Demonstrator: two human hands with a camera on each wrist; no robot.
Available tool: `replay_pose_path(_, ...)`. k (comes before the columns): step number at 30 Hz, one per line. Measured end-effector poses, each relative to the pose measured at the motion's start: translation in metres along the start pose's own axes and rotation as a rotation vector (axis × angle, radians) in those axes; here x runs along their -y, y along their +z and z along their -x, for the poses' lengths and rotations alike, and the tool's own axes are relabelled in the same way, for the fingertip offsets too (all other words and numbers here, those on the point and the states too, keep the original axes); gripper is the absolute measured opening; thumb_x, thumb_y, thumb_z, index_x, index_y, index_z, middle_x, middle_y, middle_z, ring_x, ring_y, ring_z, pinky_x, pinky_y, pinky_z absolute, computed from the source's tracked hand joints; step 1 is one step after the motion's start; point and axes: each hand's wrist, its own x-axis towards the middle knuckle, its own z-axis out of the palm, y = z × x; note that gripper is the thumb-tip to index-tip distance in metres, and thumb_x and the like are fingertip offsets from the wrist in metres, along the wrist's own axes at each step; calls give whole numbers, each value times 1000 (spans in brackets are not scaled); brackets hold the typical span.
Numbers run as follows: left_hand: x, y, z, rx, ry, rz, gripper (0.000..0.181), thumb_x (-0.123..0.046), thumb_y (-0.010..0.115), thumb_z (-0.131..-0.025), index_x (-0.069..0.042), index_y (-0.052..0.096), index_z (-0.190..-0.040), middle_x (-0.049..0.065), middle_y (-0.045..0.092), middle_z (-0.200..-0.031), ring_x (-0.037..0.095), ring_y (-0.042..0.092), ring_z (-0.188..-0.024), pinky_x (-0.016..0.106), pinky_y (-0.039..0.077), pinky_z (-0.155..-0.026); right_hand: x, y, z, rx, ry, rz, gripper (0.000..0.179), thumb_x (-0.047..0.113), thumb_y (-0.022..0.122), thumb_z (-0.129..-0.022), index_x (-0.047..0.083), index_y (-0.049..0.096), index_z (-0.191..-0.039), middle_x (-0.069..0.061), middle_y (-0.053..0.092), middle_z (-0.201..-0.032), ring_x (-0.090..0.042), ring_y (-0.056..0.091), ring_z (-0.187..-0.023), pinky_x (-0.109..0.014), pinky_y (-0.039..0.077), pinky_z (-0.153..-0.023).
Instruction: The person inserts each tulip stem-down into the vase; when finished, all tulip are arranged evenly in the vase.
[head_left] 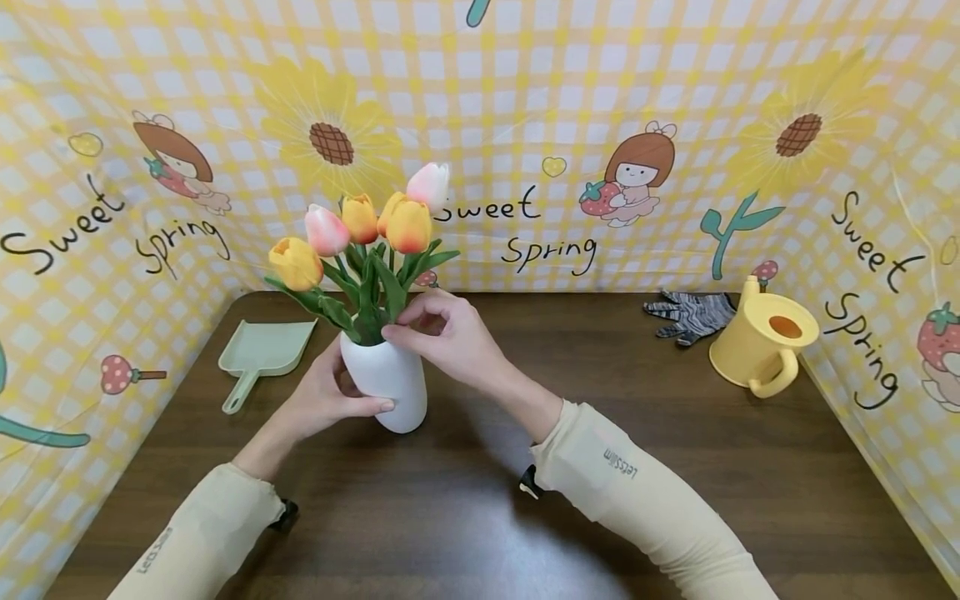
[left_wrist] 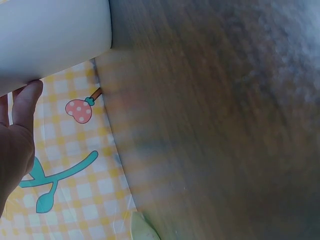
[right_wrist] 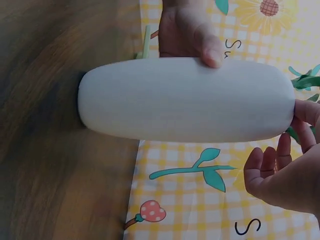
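Observation:
A white vase [head_left: 384, 379] stands slightly tilted on the table, holding several yellow-orange and pink tulips [head_left: 360, 218] with green leaves. Round the lower left side of the vase, my left hand [head_left: 327, 396] grips it, thumb across the front. The right wrist view also shows the left thumb [right_wrist: 212, 52] on the vase's side. My right hand [head_left: 453, 337] is at the rim, its thumb and forefinger pinching the tulips low among the leaves. Its other fingers [right_wrist: 254, 165] are loosely curled beside the vase. The stem ends are hidden inside the vase.
A pale green dustpan [head_left: 262, 346] lies at the back left. To the right stands a yellow watering can [head_left: 738, 342], next to a grey knitted glove [head_left: 693, 315]. Yellow checked cloth [head_left: 495, 100] surrounds the dark wooden table [head_left: 420, 517] on three sides.

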Motion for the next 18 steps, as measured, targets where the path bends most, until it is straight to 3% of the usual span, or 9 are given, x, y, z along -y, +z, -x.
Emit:
replay_pose_path(4,-1,-1,-2,2,-3,-3,88,3,88,-73,-17,41,-145,12,56,-128,24,64,-108,46,61,-79,2,-4,0,10,8,25,14,18,80,-89,9,73,-97,-2,68,-101,-18,64,-81,-30,56,-71)
replay_pose_path(9,-7,-5,-2,15,-18,-64,90,-3,91,-73,-21,41,-145,7,57,-131,24,62,-113,46,59,-84,8,-24,4,-2,-39,79,21,17,79,-90,6,71,-106,-3,70,-106,-15,66,-98,-35,56,-90)
replay_pose_path(13,-18,-12,1,9,-22,-219,101,-20,96,-70,-30,36,-151,-3,54,-139,22,55,-126,53,47,-100,18,-52,12,-55,-200,224,23,14,77,-92,5,73,-112,-5,71,-115,-13,63,-111,-37,50,-101)
replay_pose_path(18,-35,-26,6,-38,57,-486,110,-34,97,-67,-28,32,-156,-4,42,-153,23,37,-142,58,33,-112,30,-95,35,-163,-457,582,32,12,75,-93,1,71,-123,-11,66,-131,-23,53,-133,-41,35,-116)
